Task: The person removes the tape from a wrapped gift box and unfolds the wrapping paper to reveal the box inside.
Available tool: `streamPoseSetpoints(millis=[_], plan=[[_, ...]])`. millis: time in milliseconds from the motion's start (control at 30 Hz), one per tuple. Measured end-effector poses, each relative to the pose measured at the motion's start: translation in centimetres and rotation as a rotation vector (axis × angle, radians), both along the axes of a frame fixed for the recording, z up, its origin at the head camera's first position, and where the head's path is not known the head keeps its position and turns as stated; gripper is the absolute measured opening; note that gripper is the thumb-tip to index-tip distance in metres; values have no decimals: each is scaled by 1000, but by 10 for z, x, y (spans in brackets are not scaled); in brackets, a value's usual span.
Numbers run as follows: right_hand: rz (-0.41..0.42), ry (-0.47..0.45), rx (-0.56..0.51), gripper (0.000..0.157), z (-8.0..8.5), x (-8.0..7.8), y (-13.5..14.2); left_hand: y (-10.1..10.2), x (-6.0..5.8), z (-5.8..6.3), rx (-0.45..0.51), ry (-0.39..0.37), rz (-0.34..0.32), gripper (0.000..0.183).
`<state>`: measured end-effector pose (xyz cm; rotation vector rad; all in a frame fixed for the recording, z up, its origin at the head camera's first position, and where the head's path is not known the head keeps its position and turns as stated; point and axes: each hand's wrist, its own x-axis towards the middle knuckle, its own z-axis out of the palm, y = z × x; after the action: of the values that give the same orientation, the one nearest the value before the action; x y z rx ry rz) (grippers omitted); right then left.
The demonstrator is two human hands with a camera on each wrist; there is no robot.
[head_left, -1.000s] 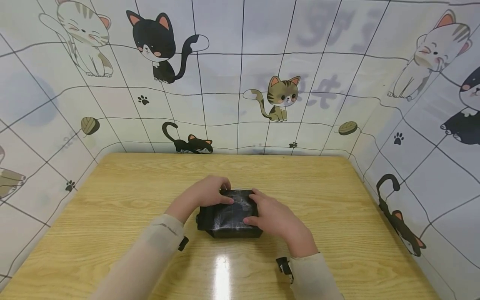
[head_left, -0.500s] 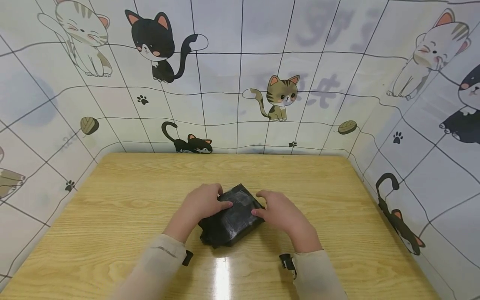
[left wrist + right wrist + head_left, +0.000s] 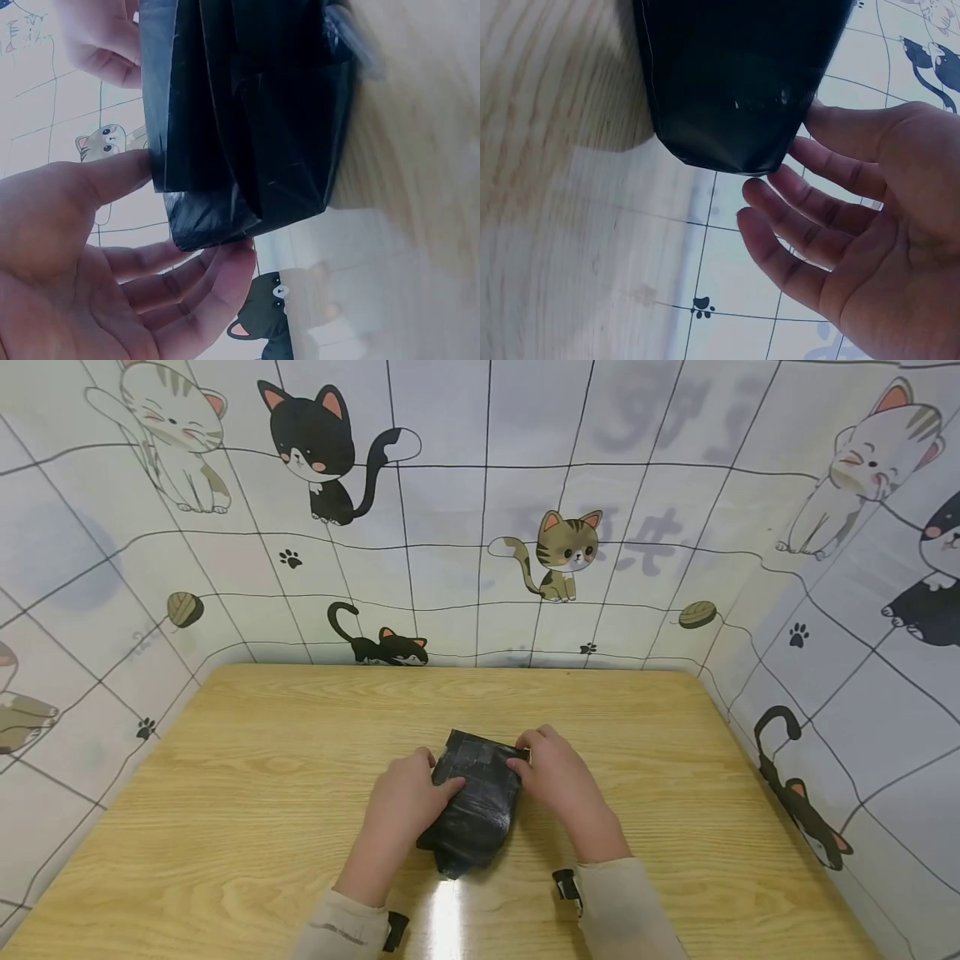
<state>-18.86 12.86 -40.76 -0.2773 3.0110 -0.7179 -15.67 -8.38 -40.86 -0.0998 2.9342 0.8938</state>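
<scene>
A black plastic-wrapped parcel [image 3: 476, 802] sits at an angle on the wooden table, its folded, crumpled end pointing toward the person. My left hand [image 3: 408, 797] holds its left side, thumb on the upper face. At the far right corner, my right hand [image 3: 558, 781] pinches the edge between thumb and fingers. The left wrist view shows loose folds along the end of the parcel [image 3: 255, 127], with the left fingertips at its far corner. In the right wrist view, the right thumb and fingers meet the corner of the smooth black wrapping [image 3: 735, 90].
The wooden table [image 3: 285, 752] extends around the parcel on all sides. Behind it and along both sides stands a white backdrop [image 3: 450, 568] printed with cartoon cats and grid lines. Dark straps [image 3: 566, 887] show at the sleeve cuffs.
The parcel has turned counterclockwise, its folded end swinging from the left to the near side. My left hand has come nearer the person; my right hand has shifted to the far right corner.
</scene>
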Motion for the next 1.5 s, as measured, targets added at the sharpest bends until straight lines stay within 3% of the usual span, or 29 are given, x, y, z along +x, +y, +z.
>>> streamPoseSetpoints(millis=[167,367,700,1000,1167,1333,1500], plan=[[8,31,11,26,-3,0,-3,6,6,-1,-20,27,32,78],[37,39,57,31,-1,4,-5,9,11,0,-37,16,7,84],[85,-71,55,55,6,12,-2,8,11,3,-53,-39,-68,87],[161,-179,-4,80,10,19,2,9,2,5,-61,-3,-147,60],[175,-233,-33,97,8,19,1,10,-4,4,-132,83,-181,51],[180,-240,-45,101,5,18,1,13,-13,5,-217,175,-234,43],[184,-248,-57,100,5,18,2,16,-22,8,-298,221,-336,37]])
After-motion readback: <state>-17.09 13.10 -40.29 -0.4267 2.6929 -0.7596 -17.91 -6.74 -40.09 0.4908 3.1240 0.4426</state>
